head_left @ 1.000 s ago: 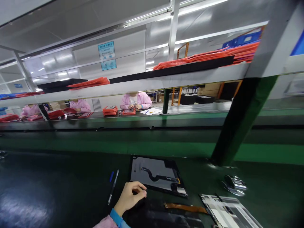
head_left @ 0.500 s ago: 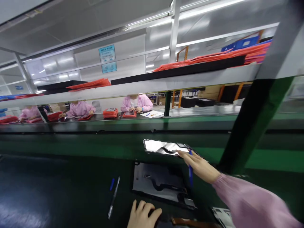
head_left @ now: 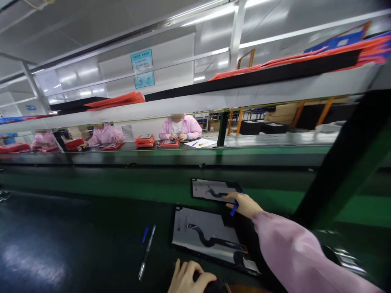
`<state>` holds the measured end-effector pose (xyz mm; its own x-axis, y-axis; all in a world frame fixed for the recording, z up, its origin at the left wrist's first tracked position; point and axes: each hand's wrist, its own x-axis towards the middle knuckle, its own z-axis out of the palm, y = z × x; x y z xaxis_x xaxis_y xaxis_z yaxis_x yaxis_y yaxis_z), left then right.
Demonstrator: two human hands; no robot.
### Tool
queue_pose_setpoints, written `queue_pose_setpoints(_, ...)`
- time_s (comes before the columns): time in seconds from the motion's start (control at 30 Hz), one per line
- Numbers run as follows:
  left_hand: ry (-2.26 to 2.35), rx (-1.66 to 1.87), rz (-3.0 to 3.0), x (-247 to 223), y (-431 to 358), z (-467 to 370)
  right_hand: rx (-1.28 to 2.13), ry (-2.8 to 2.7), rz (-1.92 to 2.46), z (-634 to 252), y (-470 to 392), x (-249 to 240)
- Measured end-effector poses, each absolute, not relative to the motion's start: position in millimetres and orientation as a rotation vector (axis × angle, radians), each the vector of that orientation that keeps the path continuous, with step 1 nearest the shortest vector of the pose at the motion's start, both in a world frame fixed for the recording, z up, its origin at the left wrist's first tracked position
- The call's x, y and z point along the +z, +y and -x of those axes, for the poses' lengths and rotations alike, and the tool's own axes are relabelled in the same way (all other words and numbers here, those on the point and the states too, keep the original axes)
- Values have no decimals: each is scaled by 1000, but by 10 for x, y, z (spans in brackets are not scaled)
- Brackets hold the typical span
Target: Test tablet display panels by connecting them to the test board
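My right hand is closed round a blue pen. Its fingertips touch the right end of a flat display panel, grey-backed with a black ribbon cable, which lies on the green strip beyond the bench edge. Nearer to me, a second such display panel lies flat on the dark bench. Below it my left hand has its fingers curled against a dark thing at the bottom edge, mostly cut off from view.
Left of the nearer panel lie a clear-barrelled pen and a blue cap. A dark green post rises at right. Across the line, several people in pink work beside red stacks. A shelf with red sheets runs overhead.
The far panel was tilted and shiny under my right hand; now it lies flat. My right hand has shifted slightly left. My left fingers, spread before, are more curled. The view has turned a little.
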<state>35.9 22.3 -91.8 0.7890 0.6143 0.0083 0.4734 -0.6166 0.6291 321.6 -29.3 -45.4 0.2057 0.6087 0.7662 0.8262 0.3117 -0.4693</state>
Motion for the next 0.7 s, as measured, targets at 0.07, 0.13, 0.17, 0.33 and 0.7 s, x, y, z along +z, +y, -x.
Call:
queue_pose_setpoints(0.07, 812, 310, -2345, -752, 178, -328, -164, -1635, 1389, -3287, -295, -256)
queue_pose_setpoints(0.13, 788, 290, -2346, -607, 135, -315, -98, -1740, 1379, -3383, -373, -93)
queue_pose_setpoints(0.17, 777, 283, -2353, -545, 117, -313, -39, -1824, 1371, -3430, -449, -39)
queue_pose_setpoints(0.33, 783, 258, -2366, -320, 53, -302, 375, -2109, 1481, -3508, -964, -113)
queue_pose_setpoints(0.7, 799, 405, -2694, -194, -37, -270, 538, -1784, 1618, -3327, -1039, -325)
